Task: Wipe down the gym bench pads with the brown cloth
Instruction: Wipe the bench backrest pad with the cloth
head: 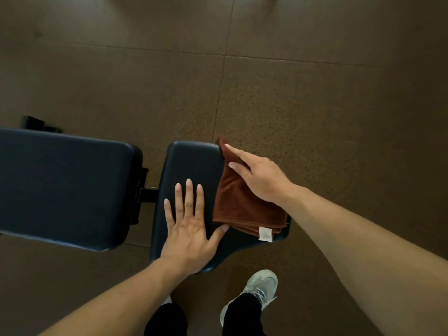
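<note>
- Brown cloth (244, 204): folded, lying on right side of the smaller bench pad, far corner hanging just past the pad's far right edge; white tag (264, 234) at its near edge.
- Long bench pad (65, 187): dark, glossy, far left, cut off by left frame edge; black bit of frame (36, 123) pokes out behind it, too dark to make out.
- Black bracket (143, 187) in the gap between the two pads, mostly in shadow.
- Smaller bench pad (191, 163): dark, centre, right half covered by cloth and hands; near edge partly hidden under left wrist.
- Left hand (191, 229): flat on the smaller pad, fingers straight and spread, holding nothing; thumb tip touches cloth's near left corner.
- Right hand (259, 175): resting on top of cloth, index finger stretched toward the far corner, other fingers loosely bent; whether any fabric is pinched underneath, cannot tell.
- Grey sneaker (257, 289) and black trouser leg on floor near right; other foot almost hidden behind left forearm.
- Brown speckled tile floor (315, 105), far part dim.
</note>
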`<act>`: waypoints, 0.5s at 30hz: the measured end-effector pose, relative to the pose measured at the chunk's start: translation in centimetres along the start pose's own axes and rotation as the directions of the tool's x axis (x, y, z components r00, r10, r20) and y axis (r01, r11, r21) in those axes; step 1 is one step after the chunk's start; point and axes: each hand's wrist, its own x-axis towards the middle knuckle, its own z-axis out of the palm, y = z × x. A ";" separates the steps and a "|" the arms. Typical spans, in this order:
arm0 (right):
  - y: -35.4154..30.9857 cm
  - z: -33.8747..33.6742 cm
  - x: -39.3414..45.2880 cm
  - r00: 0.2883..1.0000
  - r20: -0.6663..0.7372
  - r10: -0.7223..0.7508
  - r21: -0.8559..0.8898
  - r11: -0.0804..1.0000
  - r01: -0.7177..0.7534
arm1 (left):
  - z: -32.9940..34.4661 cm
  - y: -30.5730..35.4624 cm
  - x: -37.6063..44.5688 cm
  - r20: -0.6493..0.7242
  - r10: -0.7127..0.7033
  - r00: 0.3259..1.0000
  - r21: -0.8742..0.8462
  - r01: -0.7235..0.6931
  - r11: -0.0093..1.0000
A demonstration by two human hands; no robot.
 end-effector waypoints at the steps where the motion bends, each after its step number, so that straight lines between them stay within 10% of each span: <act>1: 0.7 0.1 -1.0 1.000 -0.007 0.018 -0.034 0.999 -0.019 | -0.2 0.0 0.1 0.014 -0.001 1.000 -0.002 0.001 1.000; 8: 3.5 4.7 -8.2 0.893 -0.450 0.001 -0.099 0.994 -0.051 | -0.9 -1.7 0.2 0.109 0.160 0.981 -0.015 -0.159 0.987; 15: -2.2 15.2 -11.5 0.401 -0.639 0.656 0.533 0.754 -0.384 | -0.5 -9.5 -3.8 0.015 0.460 0.888 0.056 -0.460 0.886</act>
